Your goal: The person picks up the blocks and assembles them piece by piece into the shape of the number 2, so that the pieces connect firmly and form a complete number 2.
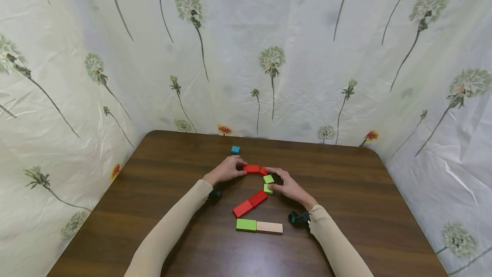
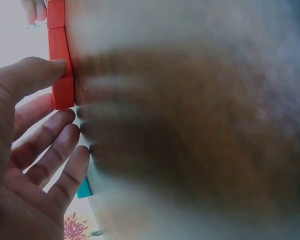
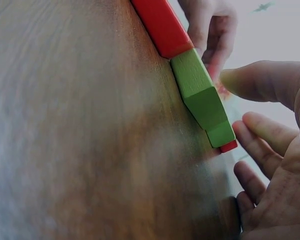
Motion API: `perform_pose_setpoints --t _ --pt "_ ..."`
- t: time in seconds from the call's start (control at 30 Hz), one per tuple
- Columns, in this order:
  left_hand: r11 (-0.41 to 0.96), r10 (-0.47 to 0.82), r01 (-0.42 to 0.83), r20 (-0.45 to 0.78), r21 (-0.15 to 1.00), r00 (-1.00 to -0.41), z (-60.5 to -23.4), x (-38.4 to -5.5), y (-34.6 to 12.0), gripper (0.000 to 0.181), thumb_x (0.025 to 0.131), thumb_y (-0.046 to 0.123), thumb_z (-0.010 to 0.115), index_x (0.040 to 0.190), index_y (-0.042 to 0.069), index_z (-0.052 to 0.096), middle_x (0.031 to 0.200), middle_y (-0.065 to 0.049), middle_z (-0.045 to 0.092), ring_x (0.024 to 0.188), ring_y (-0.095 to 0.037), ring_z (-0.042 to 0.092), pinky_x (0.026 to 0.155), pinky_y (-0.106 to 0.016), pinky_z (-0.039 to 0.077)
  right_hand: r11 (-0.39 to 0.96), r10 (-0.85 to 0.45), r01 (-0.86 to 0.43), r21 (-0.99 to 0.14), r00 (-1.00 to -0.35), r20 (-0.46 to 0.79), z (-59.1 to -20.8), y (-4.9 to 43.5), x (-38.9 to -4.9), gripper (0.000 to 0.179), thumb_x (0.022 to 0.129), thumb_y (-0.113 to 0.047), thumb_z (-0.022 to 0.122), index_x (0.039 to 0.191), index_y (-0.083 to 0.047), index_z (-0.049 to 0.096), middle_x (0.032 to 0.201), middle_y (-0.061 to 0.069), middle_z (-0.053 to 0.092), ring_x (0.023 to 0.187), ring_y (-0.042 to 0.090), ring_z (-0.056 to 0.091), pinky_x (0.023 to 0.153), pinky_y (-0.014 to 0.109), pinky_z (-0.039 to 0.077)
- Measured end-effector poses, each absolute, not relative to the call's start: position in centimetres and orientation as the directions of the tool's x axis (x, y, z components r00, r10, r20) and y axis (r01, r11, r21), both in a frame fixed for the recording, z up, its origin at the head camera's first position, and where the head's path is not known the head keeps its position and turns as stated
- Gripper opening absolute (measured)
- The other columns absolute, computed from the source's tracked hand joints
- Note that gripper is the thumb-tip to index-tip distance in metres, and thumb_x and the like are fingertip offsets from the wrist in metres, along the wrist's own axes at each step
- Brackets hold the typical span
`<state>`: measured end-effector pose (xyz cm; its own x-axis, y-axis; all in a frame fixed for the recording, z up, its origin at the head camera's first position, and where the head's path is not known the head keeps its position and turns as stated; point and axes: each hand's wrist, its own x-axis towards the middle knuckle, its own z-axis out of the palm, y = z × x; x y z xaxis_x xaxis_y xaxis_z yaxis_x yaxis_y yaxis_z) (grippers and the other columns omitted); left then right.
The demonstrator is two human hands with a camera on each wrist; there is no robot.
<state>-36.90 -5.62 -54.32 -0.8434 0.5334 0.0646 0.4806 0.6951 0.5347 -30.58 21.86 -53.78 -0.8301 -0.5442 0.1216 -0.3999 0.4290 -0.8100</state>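
My left hand [image 1: 226, 170] holds the left end of a red block [image 1: 251, 169] between thumb and forefinger; its other fingers [image 2: 57, 155] spread loosely beside it. A small red piece [image 1: 263, 170] lies at that block's right end. Below it, an upper green block [image 1: 268, 179] and a lower green block [image 1: 267, 189] continue a curved row. My right hand [image 1: 291, 187] rests around the right side of this curve, thumb at the lower green block, fingertips by the small red piece. Its fingers [image 3: 270, 160] are extended and only slightly bent.
Two red blocks [image 1: 250, 203] lie end to end on a slant below the curve. Nearer me, a long green block [image 1: 246, 225] meets a pale wooden block [image 1: 269, 228]. A blue block [image 1: 235, 150] sits near the far edge of the brown table [image 1: 184, 148], before a flowered curtain [image 1: 230, 54].
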Motion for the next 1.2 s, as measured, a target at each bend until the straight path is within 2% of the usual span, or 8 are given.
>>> perform_pose_setpoints --t 0.3,0.53,0.8,1.2 --pt "0.696 0.537 0.480 0.056 0.534 -0.842 -54.15 -36.88 -5.62 0.036 0.090 0.028 0.068 0.120 0.008 0.067 0.112 -0.005 0.063 0.100 -0.017 0.058 0.091 -0.034 0.048 0.427 -0.544 -0.401 -0.811 -0.830 0.124 -53.71 21.87 -30.55 0.061 0.090 -0.014 0.067 0.144 -0.002 0.041 0.148 0.022 0.039 0.137 0.045 0.027 0.107 0.066 0.022" --pt "0.684 0.517 0.452 0.057 0.572 -0.854 -54.19 -36.96 -5.75 0.047 0.089 0.040 0.067 0.123 0.008 0.065 0.116 -0.006 0.064 0.104 -0.017 0.059 0.093 -0.035 0.049 0.434 -0.548 -0.403 -0.806 -0.828 0.118 -53.59 21.91 -30.54 0.061 0.090 -0.015 0.067 0.144 -0.003 0.041 0.148 0.022 0.039 0.137 0.044 0.027 0.107 0.066 0.023" --pt "0.673 0.548 0.480 0.057 0.563 -0.835 -54.41 -37.36 -5.74 0.034 0.090 0.026 0.069 0.118 0.007 0.068 0.111 -0.005 0.064 0.097 -0.015 0.058 0.088 -0.031 0.050 0.442 -0.553 -0.399 -0.803 -0.827 0.107 -53.32 21.88 -30.33 0.061 0.091 -0.015 0.067 0.145 -0.003 0.040 0.148 0.022 0.038 0.138 0.045 0.026 0.107 0.066 0.023" --pt "0.682 0.540 0.473 0.052 0.558 -0.840 -54.40 -37.28 -5.60 0.034 0.091 0.026 0.067 0.120 0.008 0.067 0.113 -0.005 0.063 0.101 -0.017 0.057 0.091 -0.033 0.049 0.451 -0.553 -0.402 -0.797 -0.827 0.105 -53.39 21.99 -30.43 0.061 0.091 -0.015 0.066 0.145 -0.004 0.040 0.148 0.021 0.038 0.138 0.044 0.026 0.107 0.066 0.022"
